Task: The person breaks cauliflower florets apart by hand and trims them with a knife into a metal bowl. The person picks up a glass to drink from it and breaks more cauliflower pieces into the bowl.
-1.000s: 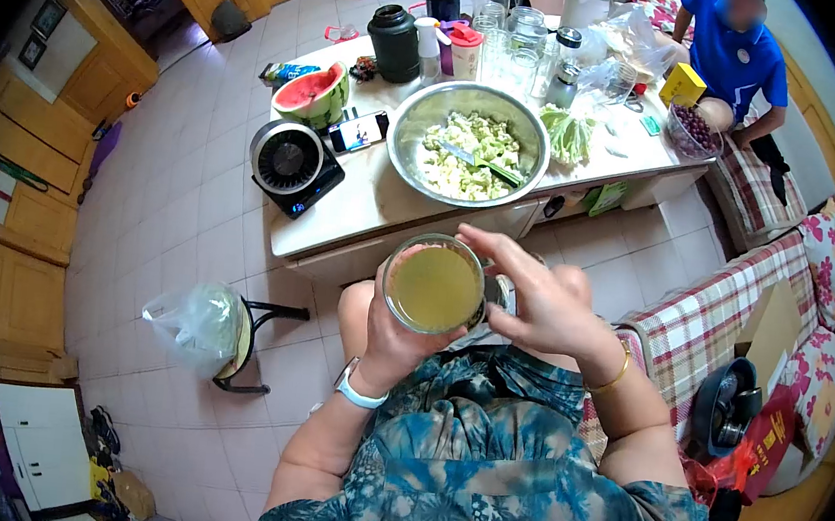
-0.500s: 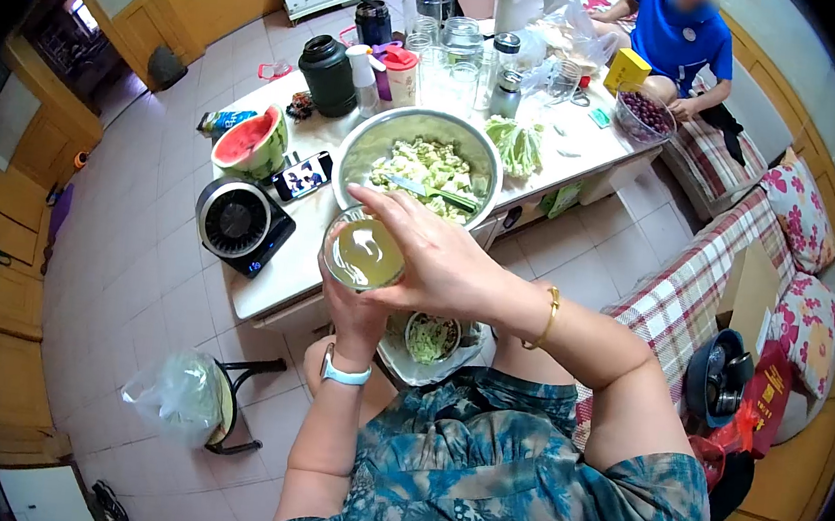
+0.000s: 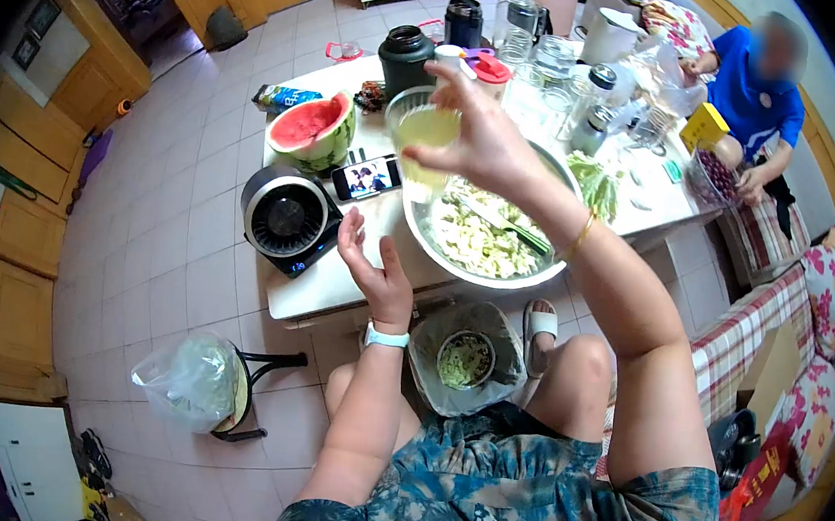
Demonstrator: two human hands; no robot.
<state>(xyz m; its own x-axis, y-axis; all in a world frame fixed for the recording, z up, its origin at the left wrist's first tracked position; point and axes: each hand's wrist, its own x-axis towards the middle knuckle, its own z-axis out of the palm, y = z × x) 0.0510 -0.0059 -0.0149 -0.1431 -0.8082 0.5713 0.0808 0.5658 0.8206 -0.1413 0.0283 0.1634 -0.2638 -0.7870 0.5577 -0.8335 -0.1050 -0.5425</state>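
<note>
A clear glass of yellow-green liquid [image 3: 419, 140] is gripped in my right hand [image 3: 480, 131], raised over the table between the dark green jar [image 3: 404, 63] and the steel bowl. My left hand [image 3: 376, 269] is lower, near the table's front edge, with its fingers apart and nothing in it. The steel bowl [image 3: 568, 180] holds chopped pale green vegetable and a green-handled knife [image 3: 530, 237]. A phone [image 3: 366, 177] leans left of the bowl. Below, between my legs, a lined bin [image 3: 427, 367] has a small bowl of green bits [image 3: 465, 359] in it.
On the table are a cut watermelon [image 3: 311, 130], a black round device on a scale [image 3: 286, 213], glass jars [image 3: 555, 58], leafy greens [image 3: 596, 185] and a yellow box [image 3: 705, 127]. A person in blue [image 3: 755, 92] sits by a bowl of dark red fruit [image 3: 715, 179]. A stool stands left.
The glass has moved up and away from my body, over the table, in my right hand. My left hand has let go of it and is now apart, fingers spread.
</note>
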